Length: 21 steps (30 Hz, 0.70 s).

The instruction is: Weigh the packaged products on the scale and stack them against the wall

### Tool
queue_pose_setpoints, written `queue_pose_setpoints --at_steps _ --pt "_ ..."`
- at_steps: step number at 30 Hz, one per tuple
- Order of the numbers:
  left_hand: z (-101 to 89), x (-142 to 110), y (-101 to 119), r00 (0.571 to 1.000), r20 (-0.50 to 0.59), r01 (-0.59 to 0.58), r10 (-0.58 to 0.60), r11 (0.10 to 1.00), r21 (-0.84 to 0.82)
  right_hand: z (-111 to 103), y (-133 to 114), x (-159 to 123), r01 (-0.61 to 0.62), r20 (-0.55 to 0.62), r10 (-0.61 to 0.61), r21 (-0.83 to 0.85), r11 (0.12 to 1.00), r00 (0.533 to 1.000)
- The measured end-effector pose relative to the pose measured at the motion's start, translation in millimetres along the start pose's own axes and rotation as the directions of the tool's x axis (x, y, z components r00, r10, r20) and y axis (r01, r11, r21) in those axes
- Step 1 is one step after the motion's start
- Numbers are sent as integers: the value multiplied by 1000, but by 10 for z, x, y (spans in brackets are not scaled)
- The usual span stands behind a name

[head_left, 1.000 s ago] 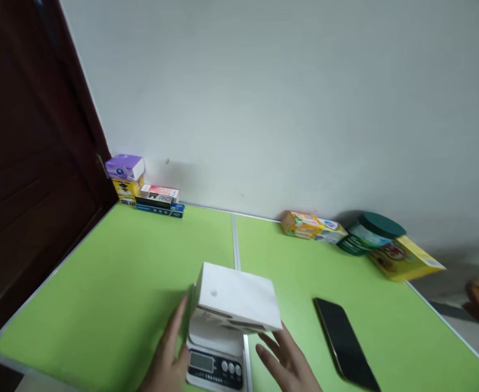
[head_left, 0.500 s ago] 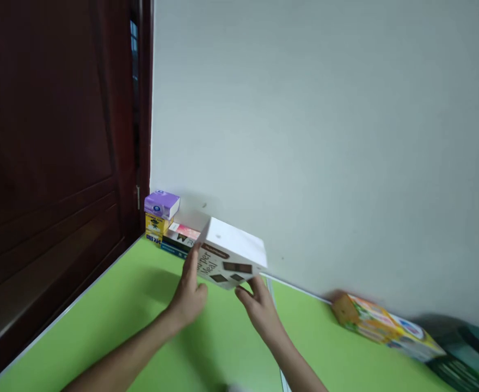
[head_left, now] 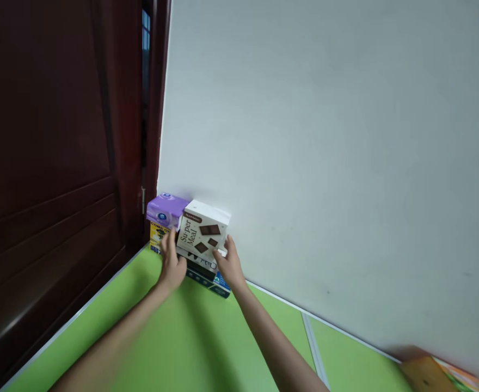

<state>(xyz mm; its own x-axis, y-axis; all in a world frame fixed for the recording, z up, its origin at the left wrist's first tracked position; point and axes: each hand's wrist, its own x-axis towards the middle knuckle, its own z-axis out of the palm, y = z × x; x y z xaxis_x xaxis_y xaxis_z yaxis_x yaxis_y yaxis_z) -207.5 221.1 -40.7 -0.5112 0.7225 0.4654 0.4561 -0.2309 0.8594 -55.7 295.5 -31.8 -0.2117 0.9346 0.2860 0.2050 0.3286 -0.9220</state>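
Observation:
A white box printed "Su-per Meal" [head_left: 198, 234] with brown bars on its front is held between my two hands. My left hand [head_left: 172, 264] presses the box's left side, near its lower corner. On the opposite side, my right hand [head_left: 229, 264] grips the lower right edge with thumb and fingers. The box sits over a stack of flat boxes, a black-and-white box [head_left: 201, 265] above a dark blue-green box [head_left: 207, 285]. I cannot tell whether it rests fully on them. Just left stands a purple box [head_left: 166, 209] on a yellow box [head_left: 157, 234].
The boxes stand on a green tabletop [head_left: 153, 348] in the corner between a pale wall [head_left: 325, 136] and a dark red-brown door [head_left: 43, 136]. A silver strip [head_left: 313, 348] crosses the green surface. An orange-yellow box [head_left: 427, 373] is partly visible at lower right.
Both hands have carried the white box left and back, from in front of the stack to over it beside the purple box. The view has turned left.

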Motion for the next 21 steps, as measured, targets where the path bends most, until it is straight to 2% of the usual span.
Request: queue_pose_setpoints --at_steps 2,4,7,10,14,16,18,20,21 --pt "-163 88 -133 992 -118 59 -47 994 96 38 53 16 -29 -12 29 -10 1000 1000" --pt "-301 232 -253 980 -176 122 -92 978 170 74 70 11 -36 6 36 6 999 999" --pt "-375 413 -375 989 -89 135 -121 975 175 125 54 -16 -37 21 37 27 999 999" --pt "-311 478 -410 995 -10 104 -103 986 131 152 25 -33 -31 27 31 21 999 999" --pt "-221 430 -369 993 -39 114 -110 988 107 106 -20 -32 -125 96 119 60 990 988" --pt "-205 283 -327 990 -62 131 -127 989 66 29 -74 -97 -198 80 193 56 979 978" --pt "-200 -17 -264 990 -50 136 -135 991 10 -102 -155 -288 -238 59 235 52 970 970" --pt "-207 -479 -168 986 63 155 -153 987 -32 -297 -243 -649 -266 113 256 83 961 960" --pt "-218 -753 -107 971 178 170 -161 985 -40 -418 -281 -892 -288 172 267 109 952 948"
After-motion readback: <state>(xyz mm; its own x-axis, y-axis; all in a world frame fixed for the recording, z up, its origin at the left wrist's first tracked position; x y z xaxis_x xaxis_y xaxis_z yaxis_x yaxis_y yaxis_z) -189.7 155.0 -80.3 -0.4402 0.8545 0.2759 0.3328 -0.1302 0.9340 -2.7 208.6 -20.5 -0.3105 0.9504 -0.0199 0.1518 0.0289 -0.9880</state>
